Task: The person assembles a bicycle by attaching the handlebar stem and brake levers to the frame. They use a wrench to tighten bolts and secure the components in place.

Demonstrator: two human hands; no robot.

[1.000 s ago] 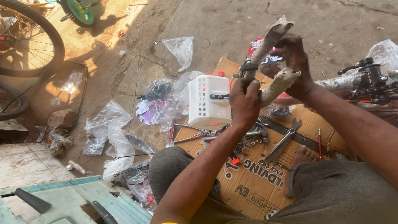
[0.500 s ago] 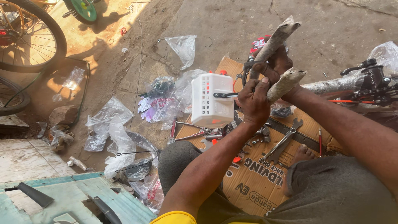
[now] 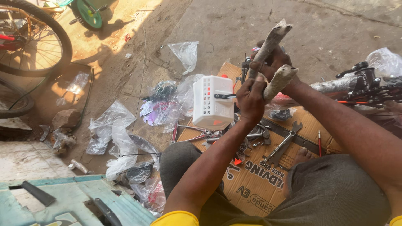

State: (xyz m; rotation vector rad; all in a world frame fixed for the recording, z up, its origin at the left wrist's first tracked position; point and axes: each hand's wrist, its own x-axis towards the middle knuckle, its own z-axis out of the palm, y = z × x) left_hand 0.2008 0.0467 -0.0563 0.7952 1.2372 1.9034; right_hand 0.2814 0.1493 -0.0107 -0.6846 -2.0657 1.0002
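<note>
Head view: both hands are up over the far edge of the cardboard sheet (image 3: 268,184), working one wrapped forked bike part (image 3: 274,54). The left hand (image 3: 250,100) is clenched round the lower part of it, fingers curled tight, thumb up against the shorter prong. The right hand (image 3: 276,62) sits just behind, fingers closed on the longer prong where the two arms meet. The part is swaddled in greyish, dusty wrap, two stubby prongs angled up and away, the longer one tilted toward the far ground, the shorter one pointing right. It is held in the air above the scattered tools. Just left of the left hand stands a white slotted plastic basket (image 3: 211,102), at the cardboard's far left corner, with a dark strap across its side. On the cardboard near the legs lie a grey open-ended spanner (image 3: 282,148) and a red-handled tool (image 3: 319,142). The brown cardboard carries dark block lettering along its near edge. Clear crumpled plastic bags (image 3: 113,129) litter the dirt to the left, one more bag (image 3: 184,52) farther off. A bicycle wheel (image 3: 37,42) fills the top left corner
</note>
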